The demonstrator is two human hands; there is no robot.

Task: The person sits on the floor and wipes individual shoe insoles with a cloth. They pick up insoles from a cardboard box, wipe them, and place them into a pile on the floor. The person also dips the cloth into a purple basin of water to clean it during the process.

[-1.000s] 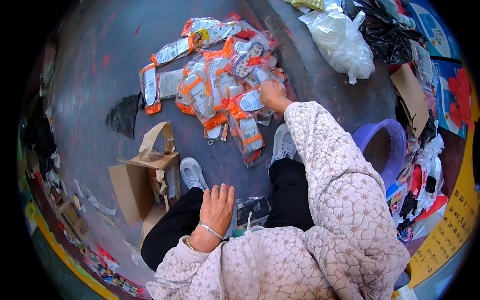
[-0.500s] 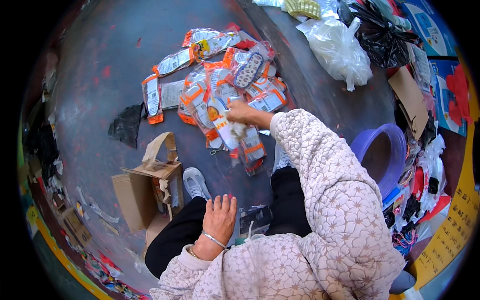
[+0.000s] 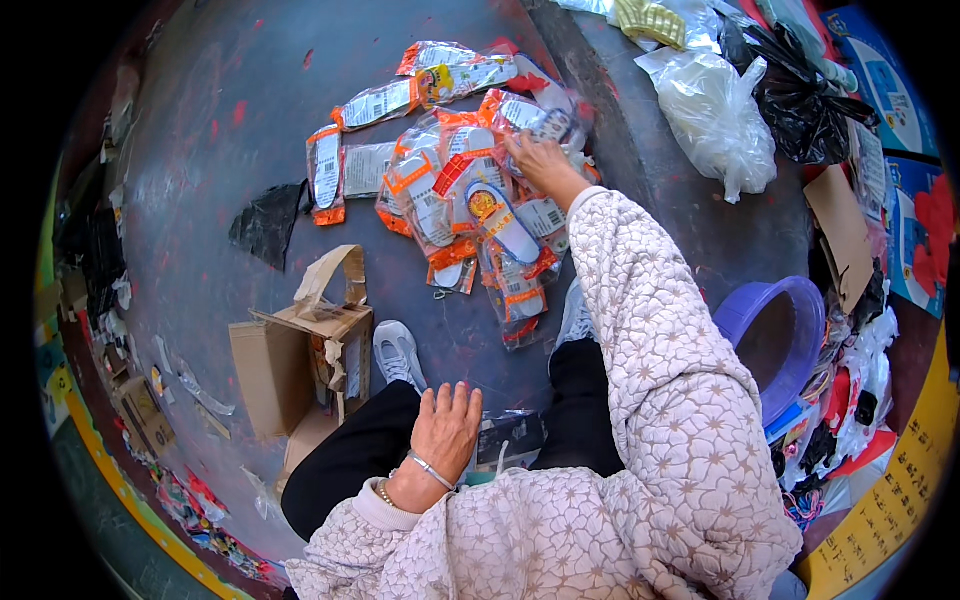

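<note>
My right hand (image 3: pixel 545 165) reaches into the pile of packaged insoles, its fingers bent over a clear packet with a grey-spotted insole (image 3: pixel 553 125). That packet looks smeared, and the fingertips are partly lost among the wrappers. Just below the hand lies a packaged white insole with a yellow-orange cartoon print (image 3: pixel 502 222), slanting across the pile. Other insole packets (image 3: pixel 425 200) with orange ends overlap around it. My left hand (image 3: pixel 446 430) rests palm down on my left thigh, fingers stretched out and holding nothing.
An opened cardboard box (image 3: pixel 285 370) stands by my left shoe. At the right are a purple plastic basin (image 3: pixel 815 330) and a loose cardboard piece (image 3: pixel 840 235). White (image 3: pixel 712 120) and black (image 3: pixel 800 100) plastic bags lie far right. A black plastic scrap (image 3: pixel 268 230) is left of the pile.
My right hand has let go of the cartoon-print insole, which now lies on the pile, and has moved farther away to the spotted packet. That packet has shifted right. My left hand stays put.
</note>
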